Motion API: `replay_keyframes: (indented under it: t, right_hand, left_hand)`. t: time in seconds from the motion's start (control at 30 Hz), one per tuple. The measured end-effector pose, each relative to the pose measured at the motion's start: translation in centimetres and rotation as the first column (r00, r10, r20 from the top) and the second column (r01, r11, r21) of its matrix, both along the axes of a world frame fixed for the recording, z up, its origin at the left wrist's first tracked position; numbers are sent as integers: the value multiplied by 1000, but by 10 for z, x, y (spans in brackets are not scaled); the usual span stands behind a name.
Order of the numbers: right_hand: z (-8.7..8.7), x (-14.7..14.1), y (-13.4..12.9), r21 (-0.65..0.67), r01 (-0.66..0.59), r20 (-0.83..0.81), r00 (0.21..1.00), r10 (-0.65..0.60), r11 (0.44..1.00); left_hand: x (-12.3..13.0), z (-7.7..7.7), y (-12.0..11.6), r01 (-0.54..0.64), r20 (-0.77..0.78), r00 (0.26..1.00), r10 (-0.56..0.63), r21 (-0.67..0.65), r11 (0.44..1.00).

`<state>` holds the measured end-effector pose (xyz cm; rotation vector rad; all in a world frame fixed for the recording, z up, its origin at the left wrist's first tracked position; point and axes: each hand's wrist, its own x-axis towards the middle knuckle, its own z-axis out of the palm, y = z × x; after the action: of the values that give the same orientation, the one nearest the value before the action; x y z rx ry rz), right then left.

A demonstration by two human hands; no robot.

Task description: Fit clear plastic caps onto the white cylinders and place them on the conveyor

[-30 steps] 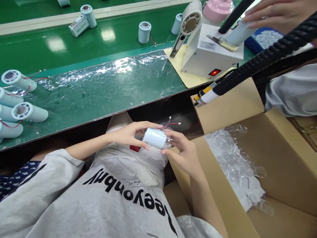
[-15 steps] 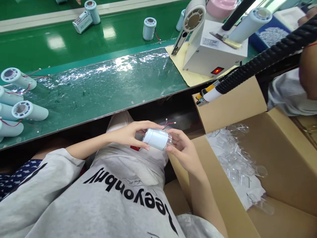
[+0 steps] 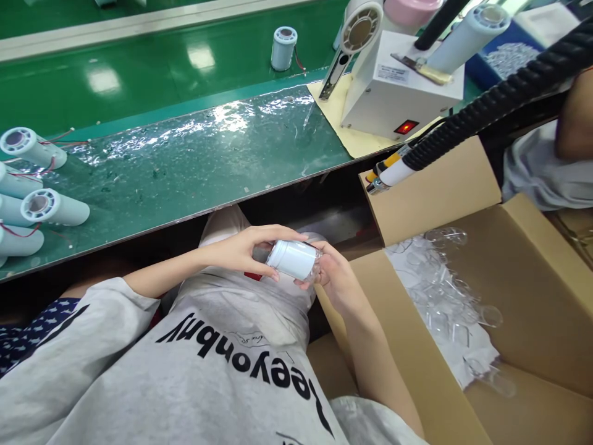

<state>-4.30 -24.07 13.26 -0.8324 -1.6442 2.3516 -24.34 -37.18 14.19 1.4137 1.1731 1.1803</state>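
Above my lap I hold a light-blue cylindrical fan body (image 3: 293, 259) lying nearly level. A clear plastic cover (image 3: 315, 271) shows around its right end. My left hand (image 3: 243, 250) grips the left end, thumb below and fingers above. At the right end, my right hand (image 3: 337, 278) has its fingers closed against the clear cover. The far side of the fan body and part of the right fingertips are hidden. No wires of this piece show.
Several blue fan bodies (image 3: 55, 207) with red wires lie on the green bench (image 3: 185, 170) at left. Another stands on the conveyor (image 3: 139, 80). A white device (image 3: 398, 86), a black corrugated hose (image 3: 491, 108) and a cardboard box (image 3: 532, 296) of clear plastic parts are at right.
My right hand has turned and closed further over the covered end. The wires that stuck up there are out of sight. Two fan bodies on the conveyor at upper left are gone.
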Motion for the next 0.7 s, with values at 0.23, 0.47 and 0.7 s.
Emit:
replay_keyframes:
  t: [0.23,0.47,0.7]
  right_hand:
    - [5,-5,-3,-96,-47,49,997,52,994]
    - [5,-9,-6,-225,-113,82,988,134,968]
    - [7,-7,-7,-344,-125,135,974,181,930]
  left_hand:
    - [0,-2,0,6,-7,1000,-6,26,1000]
    - [0,-5,0,2,-10,1000,-1,62,998]
    - [2,-3,-1,-4,1,1000,4,62,998]
